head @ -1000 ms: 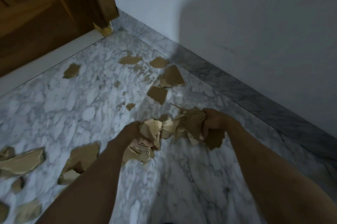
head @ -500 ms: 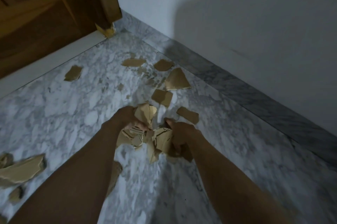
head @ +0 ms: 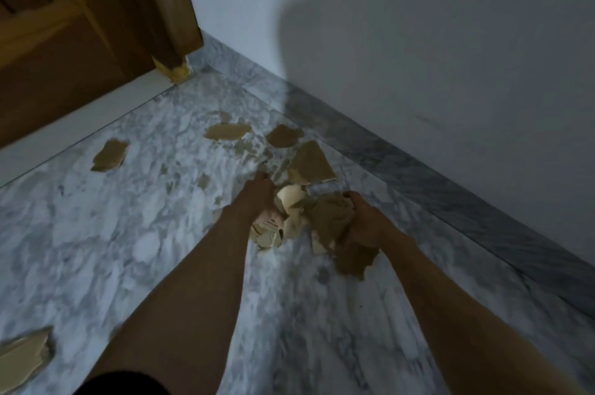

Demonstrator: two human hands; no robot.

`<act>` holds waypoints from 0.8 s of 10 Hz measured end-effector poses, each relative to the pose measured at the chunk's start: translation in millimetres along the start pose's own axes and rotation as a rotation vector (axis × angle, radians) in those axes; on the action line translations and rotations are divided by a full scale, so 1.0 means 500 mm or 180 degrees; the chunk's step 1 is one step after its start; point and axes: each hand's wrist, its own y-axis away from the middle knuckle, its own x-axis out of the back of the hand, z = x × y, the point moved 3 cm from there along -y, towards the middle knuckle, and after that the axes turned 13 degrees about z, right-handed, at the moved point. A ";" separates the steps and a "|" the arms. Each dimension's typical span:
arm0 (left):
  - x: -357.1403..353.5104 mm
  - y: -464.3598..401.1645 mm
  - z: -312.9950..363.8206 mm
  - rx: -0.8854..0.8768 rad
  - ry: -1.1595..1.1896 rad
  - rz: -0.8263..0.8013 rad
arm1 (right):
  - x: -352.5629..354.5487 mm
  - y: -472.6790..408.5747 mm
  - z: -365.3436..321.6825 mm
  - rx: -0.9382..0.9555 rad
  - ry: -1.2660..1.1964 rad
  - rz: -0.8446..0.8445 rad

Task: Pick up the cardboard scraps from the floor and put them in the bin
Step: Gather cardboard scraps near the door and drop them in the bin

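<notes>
Left hand [head: 262, 198] and right hand [head: 362, 224] each clench a wad of cardboard scraps [head: 325, 220], held close together low over the marble floor [head: 128, 233], presumably to gather more per trip; loose scraps [head: 310, 163] lie just beyond; bin not in view.

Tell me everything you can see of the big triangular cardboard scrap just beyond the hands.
The triangular scrap is a flat, tan piece of torn cardboard lying on the marble floor, near the grey skirting along the wall. Its point aims away from the person; its near edge is ragged, showing a paler torn layer. It looks loose and not gripped; the left hand is just short of its near corner. Whether it touches the held scraps is unclear.
</notes>
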 end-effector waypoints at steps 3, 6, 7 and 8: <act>-0.067 -0.008 0.022 -0.0277 -0.0492 -0.0118 | -0.059 0.001 -0.012 0.0009 0.0869 0.0321; -0.079 0.030 0.001 0.0246 0.0188 0.0286 | -0.028 0.039 0.000 -0.0821 0.0062 0.0128; -0.068 0.041 -0.013 0.0634 0.0754 0.0218 | -0.007 0.027 0.013 -0.0924 -0.0183 0.0017; -0.048 0.050 -0.026 0.1062 0.1148 0.0308 | 0.031 -0.005 0.005 -0.0909 -0.0854 0.0151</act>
